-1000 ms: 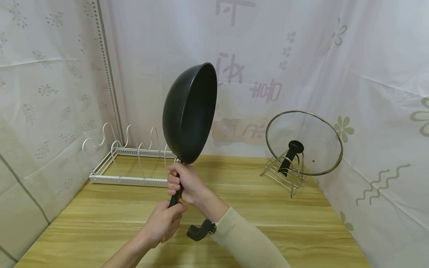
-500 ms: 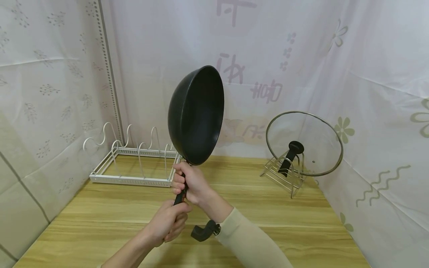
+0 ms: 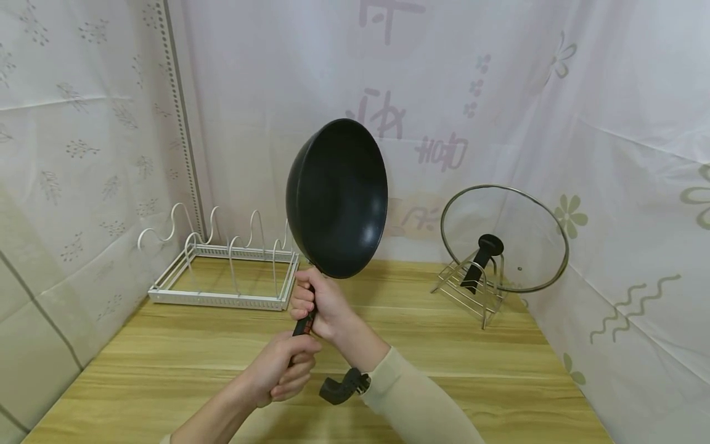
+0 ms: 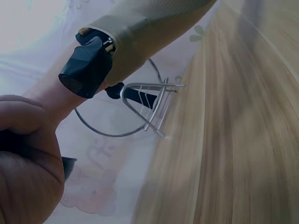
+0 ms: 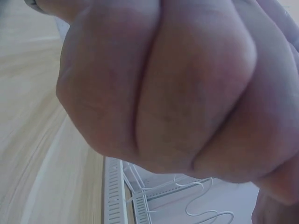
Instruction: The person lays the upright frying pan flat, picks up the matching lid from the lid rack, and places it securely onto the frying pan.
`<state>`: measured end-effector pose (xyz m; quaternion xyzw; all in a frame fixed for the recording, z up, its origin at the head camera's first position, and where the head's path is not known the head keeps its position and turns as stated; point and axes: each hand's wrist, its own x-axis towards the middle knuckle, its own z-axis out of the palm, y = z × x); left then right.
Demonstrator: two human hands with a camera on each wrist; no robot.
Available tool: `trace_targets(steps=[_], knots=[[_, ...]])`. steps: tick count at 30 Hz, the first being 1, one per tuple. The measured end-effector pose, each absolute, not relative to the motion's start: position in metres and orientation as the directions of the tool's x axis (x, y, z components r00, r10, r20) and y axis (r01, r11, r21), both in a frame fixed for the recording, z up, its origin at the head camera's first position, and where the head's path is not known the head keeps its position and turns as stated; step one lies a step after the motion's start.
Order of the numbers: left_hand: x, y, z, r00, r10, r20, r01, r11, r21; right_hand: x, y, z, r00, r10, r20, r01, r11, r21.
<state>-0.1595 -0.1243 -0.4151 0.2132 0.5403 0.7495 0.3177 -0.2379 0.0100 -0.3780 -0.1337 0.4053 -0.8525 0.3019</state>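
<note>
A black wok (image 3: 341,197) is held up above the table in the head view, its bowl tilted upright and its inside turned toward me and to the right. My right hand (image 3: 327,308) grips the upper part of the black handle (image 3: 304,325), just below the bowl. Lower down, my left hand (image 3: 280,370) grips the handle's end. Curled right-hand fingers (image 5: 187,93) fill most of the right wrist view. In the left wrist view, the left hand (image 4: 28,163) is at the left edge, and a sliver of the wok (image 4: 69,167) shows behind it.
A white rack (image 3: 216,300) with curved wire dividers stands on the wooden table (image 3: 416,394) at the left. On the right, a small wire stand (image 3: 477,302) holds a glass lid (image 3: 527,246) with a black knob. Patterned curtains (image 3: 249,80) surround the table. A black device (image 3: 341,387) sits on the right wrist.
The wok has turned so that more of its inside faces me. Both hands have shifted slightly right and down with it, keeping their grip on the handle.
</note>
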Motion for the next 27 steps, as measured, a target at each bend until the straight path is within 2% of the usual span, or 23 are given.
trace_targets(steps=[11, 27], knots=[[-0.164, -0.122, -0.417, -0.565, 0.825, 0.019, -0.407, -0.298, 0.863, -0.237, 0.02, -0.379, -0.726, -0.686, 0.051, 0.478, -0.557, -0.68], [-0.171, -0.118, -0.412, -0.385, 0.918, 0.096, -0.555, -0.314, 0.77, -0.237, 0.027, -0.378, -0.735, -0.678, 0.034, 0.511, -0.585, -0.63]])
